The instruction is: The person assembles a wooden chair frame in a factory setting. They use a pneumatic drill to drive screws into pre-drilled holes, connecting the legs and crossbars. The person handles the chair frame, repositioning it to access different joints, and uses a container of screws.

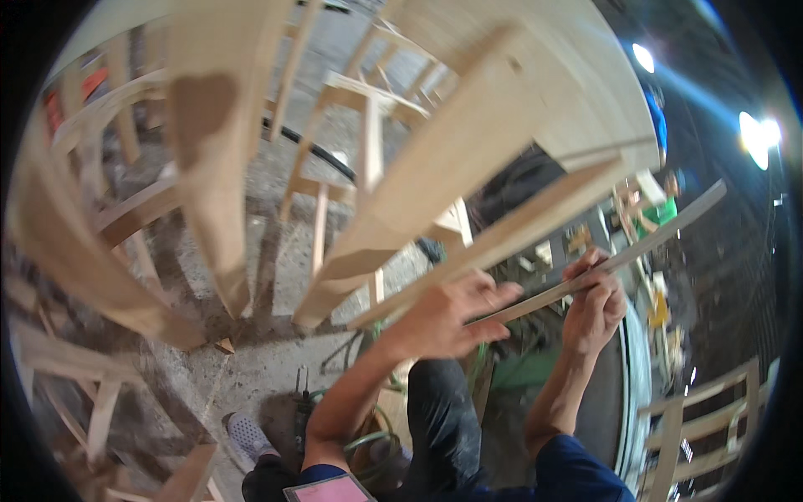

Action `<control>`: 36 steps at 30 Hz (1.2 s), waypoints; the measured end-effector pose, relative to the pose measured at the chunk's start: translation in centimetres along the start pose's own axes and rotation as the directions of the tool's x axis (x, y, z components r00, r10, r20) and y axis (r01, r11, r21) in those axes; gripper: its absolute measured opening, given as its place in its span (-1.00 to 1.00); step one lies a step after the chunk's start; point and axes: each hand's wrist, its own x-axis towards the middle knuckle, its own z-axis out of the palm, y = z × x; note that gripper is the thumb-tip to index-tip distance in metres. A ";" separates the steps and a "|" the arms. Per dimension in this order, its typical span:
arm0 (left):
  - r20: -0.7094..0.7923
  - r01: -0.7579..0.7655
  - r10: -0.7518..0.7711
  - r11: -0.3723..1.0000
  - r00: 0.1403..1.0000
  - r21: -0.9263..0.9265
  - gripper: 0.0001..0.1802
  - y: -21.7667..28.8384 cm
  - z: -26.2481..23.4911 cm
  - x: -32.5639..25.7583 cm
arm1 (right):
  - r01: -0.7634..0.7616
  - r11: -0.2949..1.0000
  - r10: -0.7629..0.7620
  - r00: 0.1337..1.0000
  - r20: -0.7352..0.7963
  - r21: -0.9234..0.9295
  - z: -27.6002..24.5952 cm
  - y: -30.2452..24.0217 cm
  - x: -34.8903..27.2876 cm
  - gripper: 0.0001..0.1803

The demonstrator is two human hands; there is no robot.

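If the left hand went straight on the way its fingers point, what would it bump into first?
The left hand would probably meet the thin wooden strip first, since its lower end looks right beside it; beyond that is the right hand, holding the strip. Depth is unclear; they may already touch.

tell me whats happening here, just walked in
A person holds a long thin strip in the right hand. The left hand is at the strip's lower end, blurred, its thumb and fingers parted; whether it touches the strip is unclear. Just beyond the hands are big pale wooden legs, with more wooden frames standing on the concrete floor. Someone in green is farther back on the right.
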 end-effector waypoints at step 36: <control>-0.502 0.724 -0.808 -0.542 -0.308 0.427 -0.05 -3.7 7.4 -31.6 | -0.386 0.605 0.266 0.922 -0.280 -0.697 -18.1 7.1 -15.3 -0.84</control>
